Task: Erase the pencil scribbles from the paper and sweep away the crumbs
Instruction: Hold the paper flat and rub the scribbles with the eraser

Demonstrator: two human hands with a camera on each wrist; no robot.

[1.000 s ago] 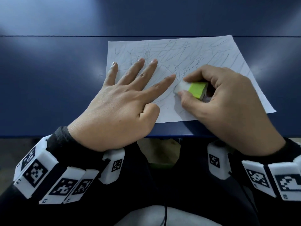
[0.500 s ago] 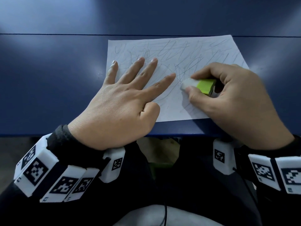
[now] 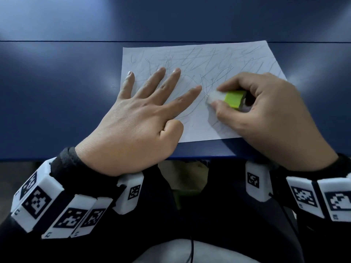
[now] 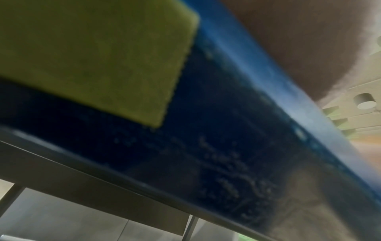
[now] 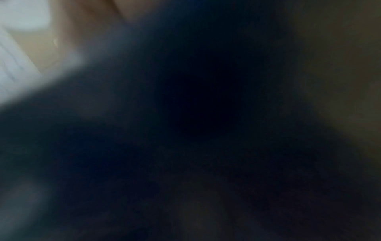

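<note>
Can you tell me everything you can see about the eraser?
The eraser is a small block, white with a bright yellow-green sleeve around its middle. The right hand pinches it between thumb and forefinger and hides its back end. Its bare white tip points left and seems to press down on the scribbled paper, close to the left hand's forefinger but not touching it. The tip looks a bit blurred. Whether any crumbs lie around it is too small to tell.

Glossy blue table (image 3: 57,95), perhaps two-panelled
</note>
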